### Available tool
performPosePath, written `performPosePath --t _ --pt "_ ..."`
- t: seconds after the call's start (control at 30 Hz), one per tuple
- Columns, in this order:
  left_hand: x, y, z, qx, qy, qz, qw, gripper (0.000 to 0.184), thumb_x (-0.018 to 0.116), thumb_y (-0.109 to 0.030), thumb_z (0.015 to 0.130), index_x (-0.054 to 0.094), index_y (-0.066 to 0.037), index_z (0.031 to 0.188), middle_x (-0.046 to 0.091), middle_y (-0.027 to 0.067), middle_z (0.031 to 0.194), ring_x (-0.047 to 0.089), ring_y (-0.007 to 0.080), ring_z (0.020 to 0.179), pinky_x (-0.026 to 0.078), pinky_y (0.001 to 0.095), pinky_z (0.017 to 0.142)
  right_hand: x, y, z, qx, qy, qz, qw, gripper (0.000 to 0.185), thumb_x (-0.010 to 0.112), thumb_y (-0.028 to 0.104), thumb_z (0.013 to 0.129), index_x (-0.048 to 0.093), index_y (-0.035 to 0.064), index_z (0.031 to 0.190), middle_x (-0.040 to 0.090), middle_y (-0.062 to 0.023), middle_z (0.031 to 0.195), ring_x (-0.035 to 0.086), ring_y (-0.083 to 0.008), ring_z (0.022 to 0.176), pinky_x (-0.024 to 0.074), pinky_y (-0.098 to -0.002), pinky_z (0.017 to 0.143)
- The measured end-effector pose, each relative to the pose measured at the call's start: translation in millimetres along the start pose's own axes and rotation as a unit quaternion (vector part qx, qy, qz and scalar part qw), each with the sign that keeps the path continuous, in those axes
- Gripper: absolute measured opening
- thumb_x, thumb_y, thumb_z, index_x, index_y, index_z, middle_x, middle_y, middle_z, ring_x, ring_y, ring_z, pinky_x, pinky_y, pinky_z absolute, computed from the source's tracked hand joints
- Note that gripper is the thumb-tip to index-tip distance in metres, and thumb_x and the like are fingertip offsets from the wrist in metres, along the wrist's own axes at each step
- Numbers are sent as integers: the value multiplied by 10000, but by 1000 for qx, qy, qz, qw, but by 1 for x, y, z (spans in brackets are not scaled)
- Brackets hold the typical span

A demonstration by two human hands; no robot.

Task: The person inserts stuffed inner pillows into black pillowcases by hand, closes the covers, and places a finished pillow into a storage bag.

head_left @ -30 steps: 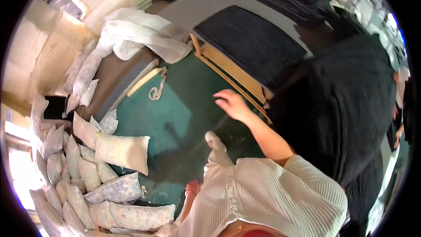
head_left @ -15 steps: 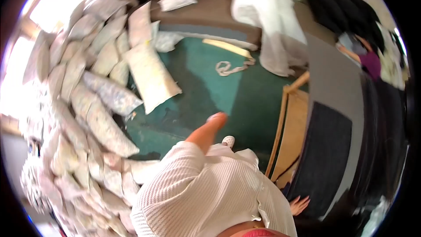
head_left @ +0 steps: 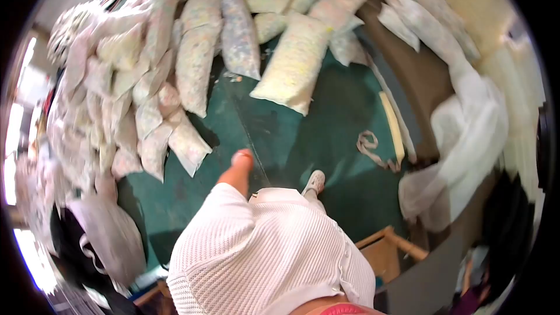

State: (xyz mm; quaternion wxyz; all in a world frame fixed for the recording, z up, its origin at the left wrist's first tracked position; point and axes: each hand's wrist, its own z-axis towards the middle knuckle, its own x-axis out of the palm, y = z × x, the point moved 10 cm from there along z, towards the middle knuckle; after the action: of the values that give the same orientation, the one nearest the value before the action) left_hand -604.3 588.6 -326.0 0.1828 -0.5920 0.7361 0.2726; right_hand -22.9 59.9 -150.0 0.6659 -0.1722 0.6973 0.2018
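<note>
My left hand (head_left: 242, 158) hangs low in front of my white ribbed sleeve, above the green floor (head_left: 291, 146). Its fingers are foreshortened and blurred, and no held object shows. Nearest to it on the left is a pale stuffed bag (head_left: 189, 144) at the front of the heap. Farther ahead stands a cream-yellow stuffed bag (head_left: 294, 64), beside a bluish patterned one (head_left: 239, 38). My right hand is out of sight.
Many whitish filled bags (head_left: 195, 52) pile up along the left and back. A yellow strip (head_left: 392, 125) and a beige strap (head_left: 366, 143) lie on the floor at right. White sheer fabric (head_left: 461, 169) drapes over a brown surface. A wooden frame (head_left: 382, 251) and grey table (head_left: 429, 283) stand lower right.
My view has swung left, so the bag heap has shifted rightward and the table has slid to the lower right. My spread right hand, earlier beside the table, has left the view.
</note>
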Motion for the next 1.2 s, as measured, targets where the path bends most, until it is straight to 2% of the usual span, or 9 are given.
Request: performPosePath --t 0.07,0.17,0.37,0.43,0.5,0.57,0.6,0.87,1.2 --pt "17 74 -10 46 44 192 979 264 636 -210 856 720 -171 1103 633 41 1266 592 225 1188 514 339 937 9 47 70 -76 84 -14 993 477 483 415 976 553 66 1294 601 -176 1230 592 -312 1096 466 -412 947" --pt "1 176 -74 -241 -57 -359 900 256 618 -199 856 707 -110 1078 679 96 1151 633 288 1096 529 403 881 21 141 163 -182 210 -61 959 466 489 409 974 570 61 1271 621 -176 1197 611 -311 1064 479 -411 928" --pt "74 124 -116 -245 -220 -610 720 231 576 -270 867 674 -87 970 673 181 1040 632 372 997 512 448 856 26 390 275 -415 366 -412 724 445 502 398 969 603 50 1227 661 -175 1132 649 -307 1000 505 -411 889" --pt "141 93 -122 -280 -213 -557 753 259 575 -289 867 680 -64 943 672 179 1043 629 365 1019 515 445 862 32 498 291 -498 338 -483 636 439 506 394 967 615 47 1212 674 -175 1111 662 -306 979 513 -410 877" --pt "317 42 -59 -139 15 -459 877 360 520 -362 901 693 -79 1041 662 171 1122 625 361 1047 504 443 871 72 610 319 -453 447 -138 759 314 542 310 948 673 34 1023 712 -134 837 688 -245 694 550 -372 681" --pt "349 31 -137 -303 240 -596 704 345 583 -392 925 708 -104 1068 693 86 1106 671 262 966 533 429 799 70 722 291 -401 465 126 779 280 539 259 956 652 14 1031 713 -134 835 667 -165 681 517 -303 591" --pt "316 31 -145 -156 275 -485 816 379 586 -383 911 628 -141 1200 624 66 1235 607 259 1103 500 414 902 77 769 264 -400 456 179 775 260 543 230 954 657 8 1031 706 -120 821 671 -163 681 524 -291 605" --pt "299 212 -95 -374 -118 -847 358 220 601 -222 887 676 -35 976 697 113 809 691 218 709 540 353 667 165 1006 -129 -507 621 58 595 225 565 191 947 663 25 1063 691 -66 844 658 -151 737 506 -278 631" --pt "239 368 -157 -516 -268 -781 226 162 573 -165 941 666 -49 1007 695 76 864 703 171 729 536 305 629 160 1395 -393 -426 776 108 453 290 575 281 929 619 73 1126 673 -81 1004 662 -233 907 538 -395 778"
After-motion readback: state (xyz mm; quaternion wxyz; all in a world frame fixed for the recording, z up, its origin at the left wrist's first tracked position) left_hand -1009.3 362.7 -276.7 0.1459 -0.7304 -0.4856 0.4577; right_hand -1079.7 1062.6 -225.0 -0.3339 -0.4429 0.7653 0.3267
